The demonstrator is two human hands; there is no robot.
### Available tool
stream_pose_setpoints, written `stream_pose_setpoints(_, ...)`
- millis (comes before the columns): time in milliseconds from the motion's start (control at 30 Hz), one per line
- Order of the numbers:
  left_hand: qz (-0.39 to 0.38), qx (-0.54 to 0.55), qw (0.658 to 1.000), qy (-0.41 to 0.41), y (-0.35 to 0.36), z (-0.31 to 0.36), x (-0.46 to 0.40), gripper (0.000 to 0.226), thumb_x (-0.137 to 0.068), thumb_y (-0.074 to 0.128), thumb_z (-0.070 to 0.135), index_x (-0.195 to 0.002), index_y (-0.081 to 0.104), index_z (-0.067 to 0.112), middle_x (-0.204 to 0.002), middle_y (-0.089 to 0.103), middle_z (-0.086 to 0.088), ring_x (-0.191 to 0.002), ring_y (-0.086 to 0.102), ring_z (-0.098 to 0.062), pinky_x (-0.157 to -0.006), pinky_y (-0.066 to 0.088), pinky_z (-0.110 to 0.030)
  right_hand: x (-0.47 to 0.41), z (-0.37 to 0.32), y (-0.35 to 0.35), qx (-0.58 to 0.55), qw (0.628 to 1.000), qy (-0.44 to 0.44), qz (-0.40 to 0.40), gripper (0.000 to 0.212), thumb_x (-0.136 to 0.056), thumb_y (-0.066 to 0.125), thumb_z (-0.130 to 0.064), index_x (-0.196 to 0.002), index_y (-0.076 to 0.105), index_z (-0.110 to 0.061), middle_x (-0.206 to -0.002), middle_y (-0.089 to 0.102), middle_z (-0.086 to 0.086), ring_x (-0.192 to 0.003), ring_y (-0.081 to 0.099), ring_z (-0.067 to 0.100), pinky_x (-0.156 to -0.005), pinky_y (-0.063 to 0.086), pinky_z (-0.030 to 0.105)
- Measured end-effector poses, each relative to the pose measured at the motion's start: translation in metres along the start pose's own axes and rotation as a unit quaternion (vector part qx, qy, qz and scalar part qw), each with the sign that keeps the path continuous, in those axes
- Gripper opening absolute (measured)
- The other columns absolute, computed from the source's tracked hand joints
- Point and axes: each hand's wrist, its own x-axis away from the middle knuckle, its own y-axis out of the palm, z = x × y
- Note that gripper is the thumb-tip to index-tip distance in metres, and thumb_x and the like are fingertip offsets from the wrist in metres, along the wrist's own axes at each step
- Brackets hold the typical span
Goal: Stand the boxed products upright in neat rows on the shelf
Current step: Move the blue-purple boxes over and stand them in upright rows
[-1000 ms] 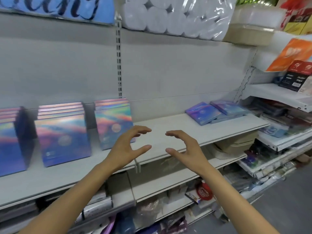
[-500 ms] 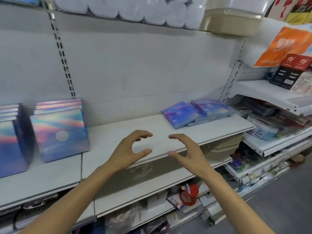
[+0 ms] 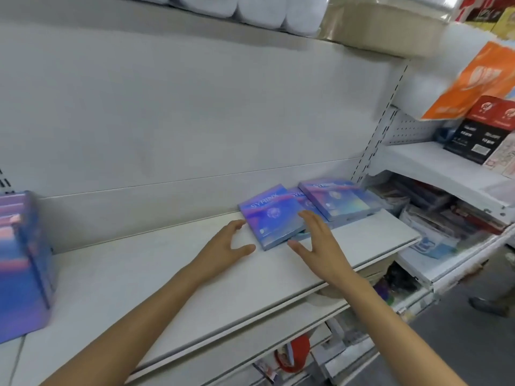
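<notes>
Fingers (image 3: 313, 222) of right hand (image 3: 320, 246) and left hand (image 3: 223, 246) spread loose, holding nothing, flanking near corner of flat purple box (image 3: 271, 215), more boxes (image 3: 334, 200) heaped at its 2 o'clock, upright boxes (image 3: 19, 263) standing at shelf's (image 3: 172, 271) 9 o'clock.

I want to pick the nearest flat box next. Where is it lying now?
In the head view, the nearest flat box lies right of centre on the white shelf, between the left hand and right hand, leaning on other flat boxes.
</notes>
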Motion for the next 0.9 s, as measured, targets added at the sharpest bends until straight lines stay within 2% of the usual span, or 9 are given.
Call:
stream_pose_setpoints(233, -0.027, -0.070, 0.995, -0.073, 0.021, 0.004, -0.021, 0.093, -0.096, 0.054, 0.058, -0.162, 0.000, 0.021, -0.170, 0.004, 0.000, -0.156, 0.004, -0.013, -0.121, 0.008, -0.024, -0.030, 0.027, 0.012, 0.087, 0.996, 0.020, -0.025, 0.073, -0.095, 0.061, -0.048, -0.154, 0.029, -0.021, -0.155, 0.034, 0.007, -0.140, 0.037, 0.027, -0.109, 0.038, 0.036)
stream_pose_setpoints(300, -0.013, -0.054, 0.996, -0.068, 0.028, 0.010, -0.028, 0.099, -0.094, 0.054, 0.063, -0.161, -0.002, 0.019, -0.168, 0.012, 0.001, -0.155, 0.011, -0.014, -0.119, 0.009, -0.023, -0.030, 0.030, 0.018, 0.103, 0.994, 0.004, -0.023, 0.076, -0.092, 0.062, -0.050, -0.155, 0.029, -0.023, -0.156, 0.035, 0.006, -0.143, 0.034, 0.029, -0.112, 0.036, 0.037)
stream_pose_setpoints(400, 0.012, 0.020, 0.995, -0.092, 0.039, 0.019, -0.037, 0.120, -0.068, 0.050, 0.084, -0.161, 0.011, 0.019, -0.163, 0.026, 0.003, -0.150, 0.023, -0.017, -0.123, 0.016, -0.034, -0.031, 0.037, 0.016, 0.114, 0.992, -0.023, -0.039, 0.074, -0.093, 0.060, -0.052, -0.155, 0.029, -0.027, -0.159, 0.035, 0.000, -0.149, 0.026, 0.026, -0.117, 0.029, 0.036)
stream_pose_setpoints(467, 0.046, 0.200, 0.973, -0.103, 0.044, 0.024, -0.039, 0.096, -0.075, 0.067, 0.063, -0.154, 0.030, 0.022, -0.154, 0.040, 0.009, -0.141, 0.038, -0.010, -0.113, 0.033, -0.025, -0.037, 0.043, 0.006, 0.083, 0.996, -0.021, -0.039, 0.071, -0.093, 0.063, -0.049, -0.154, 0.032, -0.029, -0.155, 0.040, -0.002, -0.144, 0.035, 0.022, -0.111, 0.037, 0.034)
stream_pose_setpoints(533, 0.088, 0.389, 0.912, -0.099, 0.044, 0.033, -0.038, 0.074, -0.085, 0.075, 0.031, -0.149, 0.040, 0.020, -0.147, 0.052, 0.007, -0.127, 0.053, -0.008, -0.098, 0.040, -0.015, -0.042, 0.048, -0.002, 0.042, 0.998, -0.009, -0.044, 0.073, -0.092, 0.066, -0.046, -0.154, 0.032, -0.029, -0.156, 0.040, -0.003, -0.142, 0.040, 0.020, -0.106, 0.042, 0.034)
stream_pose_setpoints(600, 0.105, 0.528, 0.836, -0.109, 0.042, 0.033, -0.041, 0.092, -0.077, 0.080, 0.022, -0.154, 0.033, 0.003, -0.146, 0.056, -0.005, -0.125, 0.057, -0.015, -0.097, 0.047, -0.022, -0.044, 0.051, -0.006, 0.036, 0.998, -0.014, -0.058, 0.077, -0.092, 0.064, -0.049, -0.156, 0.027, -0.030, -0.159, 0.037, -0.003, -0.145, 0.037, 0.019, -0.108, 0.041, 0.034)
stream_pose_setpoints(700, 0.135, 0.594, 0.786, -0.111, 0.042, 0.033, -0.043, 0.091, -0.072, 0.079, 0.016, -0.150, 0.036, -0.002, -0.127, 0.069, -0.015, -0.112, 0.069, -0.024, -0.081, 0.061, -0.029, -0.042, 0.055, -0.008, 0.026, 0.997, -0.022, -0.071, 0.076, -0.094, 0.060, -0.052, -0.157, 0.023, -0.034, -0.162, 0.031, -0.004, -0.150, 0.029, 0.016, -0.113, 0.035, 0.032)
stream_pose_setpoints(800, 0.185, 0.626, 0.740, -0.161, 0.038, 0.033, -0.043, 0.023, -0.091, 0.064, 0.008, -0.114, 0.063, 0.003, -0.107, 0.070, -0.014, -0.087, 0.074, -0.020, -0.070, 0.061, -0.028, -0.040, 0.061, -0.011, 0.012, 0.996, -0.031, -0.083, 0.076, -0.093, 0.059, -0.054, -0.157, 0.021, -0.039, -0.164, 0.027, -0.003, -0.152, 0.025, 0.017, -0.116, 0.031, 0.032)
stream_pose_setpoints(900, 0.132, 0.608, 0.765, -0.165, 0.036, 0.036, -0.038, 0.012, -0.094, 0.061, 0.011, -0.102, 0.068, 0.005, -0.096, 0.073, -0.011, -0.082, 0.069, -0.020, -0.078, 0.057, -0.030, -0.039, 0.064, -0.013, 0.019, 0.994, -0.053, -0.096, 0.076, -0.093, 0.061, -0.052, -0.156, 0.023, -0.040, -0.164, 0.027, -0.004, -0.152, 0.023, 0.015, -0.117, 0.029, 0.031)
